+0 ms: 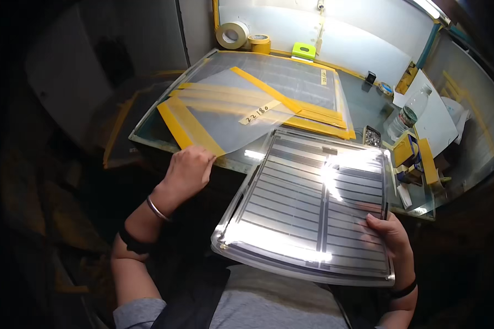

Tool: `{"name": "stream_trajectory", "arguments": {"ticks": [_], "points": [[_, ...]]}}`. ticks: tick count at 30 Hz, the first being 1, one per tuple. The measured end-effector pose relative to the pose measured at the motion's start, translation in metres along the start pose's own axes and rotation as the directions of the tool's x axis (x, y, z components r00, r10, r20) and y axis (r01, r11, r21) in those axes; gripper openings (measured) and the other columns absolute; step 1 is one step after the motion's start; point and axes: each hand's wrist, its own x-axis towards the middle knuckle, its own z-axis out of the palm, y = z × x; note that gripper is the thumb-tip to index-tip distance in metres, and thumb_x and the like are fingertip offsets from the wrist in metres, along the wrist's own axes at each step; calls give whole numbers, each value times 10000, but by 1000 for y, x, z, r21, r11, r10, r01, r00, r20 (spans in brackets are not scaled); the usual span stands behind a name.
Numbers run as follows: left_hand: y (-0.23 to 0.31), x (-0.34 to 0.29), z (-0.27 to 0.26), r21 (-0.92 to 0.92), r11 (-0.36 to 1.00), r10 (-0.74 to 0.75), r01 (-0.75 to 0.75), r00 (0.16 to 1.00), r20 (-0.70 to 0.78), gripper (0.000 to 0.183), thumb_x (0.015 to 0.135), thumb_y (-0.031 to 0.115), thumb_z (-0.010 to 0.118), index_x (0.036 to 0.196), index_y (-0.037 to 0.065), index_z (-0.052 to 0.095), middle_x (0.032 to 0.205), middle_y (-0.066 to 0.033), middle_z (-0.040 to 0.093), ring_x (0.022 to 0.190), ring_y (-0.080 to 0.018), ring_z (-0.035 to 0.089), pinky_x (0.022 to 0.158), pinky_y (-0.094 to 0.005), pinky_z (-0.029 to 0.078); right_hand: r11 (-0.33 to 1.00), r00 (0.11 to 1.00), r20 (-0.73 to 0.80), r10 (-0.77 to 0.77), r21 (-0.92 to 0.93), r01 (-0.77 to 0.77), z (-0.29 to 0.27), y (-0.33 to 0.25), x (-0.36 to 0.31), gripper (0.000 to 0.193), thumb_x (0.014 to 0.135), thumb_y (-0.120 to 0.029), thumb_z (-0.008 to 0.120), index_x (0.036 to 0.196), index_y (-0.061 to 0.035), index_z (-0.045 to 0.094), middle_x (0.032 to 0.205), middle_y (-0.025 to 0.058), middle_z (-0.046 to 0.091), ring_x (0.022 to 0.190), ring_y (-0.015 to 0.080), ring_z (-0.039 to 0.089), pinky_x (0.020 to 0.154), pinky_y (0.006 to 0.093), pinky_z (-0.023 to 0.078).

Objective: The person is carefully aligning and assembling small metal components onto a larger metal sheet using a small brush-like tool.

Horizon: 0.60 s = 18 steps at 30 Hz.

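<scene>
My right hand (pixel 388 233) grips the right edge of a glossy panel (pixel 291 192) with dark stripes and clear, rounded borders. Its thumb lies on top, and the other fingers are partly seen through the panel. The panel tilts above my lap, its far end by the table edge. My left hand (pixel 186 174) is closed, knuckles up, at the near edge of a translucent sheet (pixel 219 101) bordered with yellow tape. Whatever its fingertips pinch is hidden. That sheet lies askew over a larger yellow-taped sheet (pixel 258 61) on the table.
Tape rolls (pixel 232 35) and a green hole punch (pixel 304 51) stand at the back of the glass table (pixel 359 101). On the right are a clear plastic bottle (pixel 409 114), a phone-like dark object (pixel 372 136), a yellow box-like holder (pixel 407 151) and a white board (pixel 431 107).
</scene>
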Motion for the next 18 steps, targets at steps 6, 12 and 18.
{"name": "stream_trajectory", "arguments": {"ticks": [6, 12, 18], "points": [[-20, 19, 2, -544, 802, -258, 248, 964, 59, 156, 715, 102, 826, 761, -8, 726, 646, -75, 676, 560, -122, 612, 543, -262, 471, 998, 997, 71, -1, 58, -3, -3, 6, 1, 403, 918, -37, 602, 1299, 51, 503, 857, 189, 696, 587, 238, 696, 508, 310, 605], [-36, 12, 8, -829, 245, -290, 502, 854, 432, 169, 764, 132, 819, 742, 0, 717, 644, -20, 648, 543, -65, 549, 526, -197, 418, 999, 974, 228, 5, 50, -17, -16, 4, -3, 400, 917, -23, 593, 1294, 74, 501, 913, 227, 697, 707, 292, 725, 578, 362, 638], [-27, 7, 7, -831, 117, -344, 544, 807, 480, 175, 777, 126, 806, 740, -5, 696, 668, -33, 658, 563, -74, 576, 540, -200, 435, 997, 986, 165, -8, 82, -6, -10, 6, 3, 402, 922, -35, 589, 1301, 62, 496, 908, 232, 699, 696, 293, 727, 551, 336, 632]]}}
